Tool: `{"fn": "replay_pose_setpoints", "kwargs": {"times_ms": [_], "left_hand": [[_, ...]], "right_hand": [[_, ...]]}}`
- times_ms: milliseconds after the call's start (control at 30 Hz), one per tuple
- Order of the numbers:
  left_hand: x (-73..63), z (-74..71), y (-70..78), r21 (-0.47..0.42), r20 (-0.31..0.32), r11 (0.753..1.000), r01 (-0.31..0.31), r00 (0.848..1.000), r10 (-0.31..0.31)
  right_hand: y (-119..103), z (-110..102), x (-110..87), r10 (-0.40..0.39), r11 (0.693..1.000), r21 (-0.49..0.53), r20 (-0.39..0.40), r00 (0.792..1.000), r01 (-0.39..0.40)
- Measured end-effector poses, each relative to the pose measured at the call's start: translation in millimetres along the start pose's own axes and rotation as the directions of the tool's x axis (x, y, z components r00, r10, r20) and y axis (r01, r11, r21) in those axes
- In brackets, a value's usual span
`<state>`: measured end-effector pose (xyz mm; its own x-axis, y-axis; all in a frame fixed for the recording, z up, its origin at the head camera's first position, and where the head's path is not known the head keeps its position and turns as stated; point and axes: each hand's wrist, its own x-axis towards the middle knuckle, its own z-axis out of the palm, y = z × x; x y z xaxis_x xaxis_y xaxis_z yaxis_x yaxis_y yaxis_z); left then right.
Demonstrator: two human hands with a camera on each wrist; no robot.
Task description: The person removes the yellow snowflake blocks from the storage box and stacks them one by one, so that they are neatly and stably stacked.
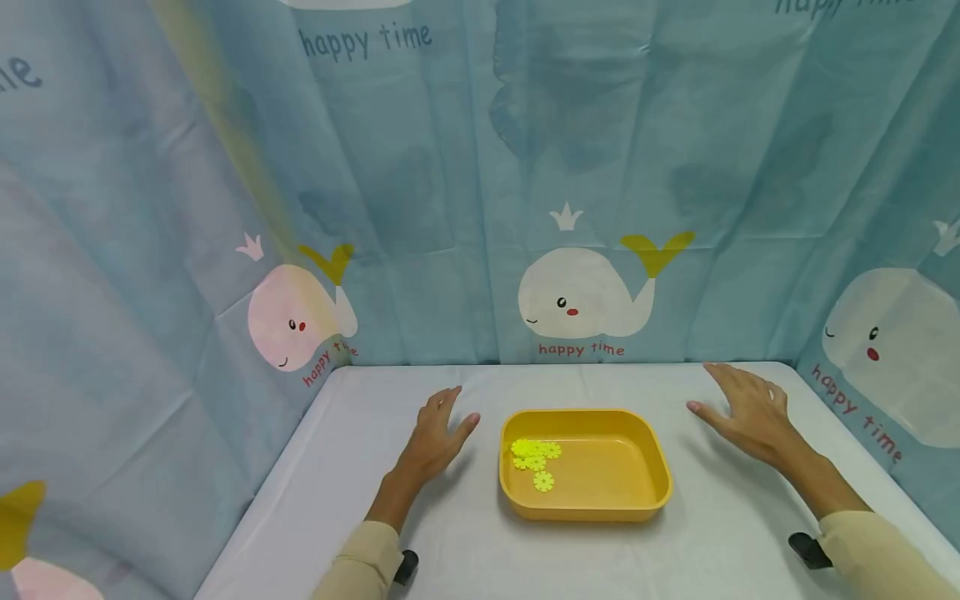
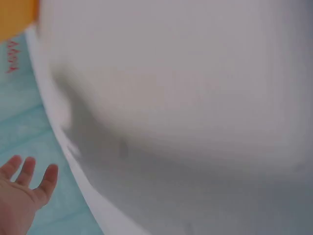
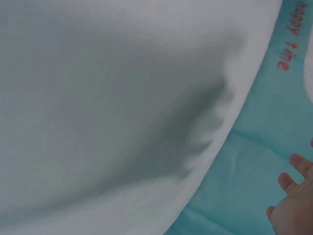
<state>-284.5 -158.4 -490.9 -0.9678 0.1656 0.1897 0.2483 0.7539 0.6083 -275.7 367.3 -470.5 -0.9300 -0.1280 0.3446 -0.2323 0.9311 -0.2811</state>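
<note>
A yellow-orange rectangular tray [image 1: 600, 503] sits on the table between the two hands. Inside, toward its left end, several bright yellow flower-shaped pieces [image 1: 543, 481] lie in a loose cluster, some overlapping. My left hand [image 1: 435, 439] hovers left of the tray, fingers spread and holding nothing. To the tray's right, farther from it, my right hand [image 1: 750, 414] is raised above the table with relaxed fingers and nothing in them. In the left wrist view, the left hand [image 2: 22, 196] shows at the lower left; the right hand [image 3: 296, 203] appears at the right wrist view's lower right.
A white cloth covers the table [image 1: 465, 554]. Behind it and along both sides hangs a blue curtain [image 1: 435, 292] printed with whales and lettering. Dark straps or devices, such as the one at the right wrist [image 1: 810, 551], show below the sleeves.
</note>
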Motion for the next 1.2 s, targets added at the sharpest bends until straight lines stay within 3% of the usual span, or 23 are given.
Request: {"fn": "replay_pose_setpoints", "kwargs": {"times_ms": [133, 300, 367, 533, 667, 967, 1200], "left_hand": [[-7.1, 5.0, 15.2, -0.192, -0.014, 0.981, 0.012, 1.000, -0.015], [-18.2, 12.0, 32.0, -0.339, -0.024, 0.940, 0.049, 0.998, -0.060], [-23.1, 15.0, 38.2, -0.397, -0.017, 0.915, 0.071, 0.996, -0.085], [-35.6, 20.2, 54.6, -0.548, 0.037, 0.825, 0.136, 0.990, -0.138], [-44.5, 23.7, 64.6, -0.609, 0.068, 0.774, 0.174, 0.984, -0.167], [-58.2, 37.6, 71.6, -0.649, 0.065, 0.731, 0.213, 0.972, -0.226], [-59.9, 45.8, 69.6, -0.652, 0.042, 0.729, 0.210, 0.969, -0.241]], "right_hand": [[-20, -2, 0.4, 0.004, 0.997, 0.083, 0.009, 1.000, -0.005], [-44, -4, -1.8, -0.006, 0.980, 0.199, -0.009, 1.000, 0.007], [-53, -4, -2.7, -0.009, 0.973, 0.231, -0.013, 1.000, 0.012], [-73, -5, -6.2, -0.013, 0.951, 0.310, -0.003, 1.000, 0.013], [-87, -4, -10.6, -0.027, 0.929, 0.368, -0.003, 1.000, 0.026], [-115, 11, -15.1, -0.110, 0.892, 0.440, -0.012, 0.994, 0.104], [-133, 26, -16.8, -0.145, 0.838, 0.538, 0.051, 0.988, 0.095]]}}
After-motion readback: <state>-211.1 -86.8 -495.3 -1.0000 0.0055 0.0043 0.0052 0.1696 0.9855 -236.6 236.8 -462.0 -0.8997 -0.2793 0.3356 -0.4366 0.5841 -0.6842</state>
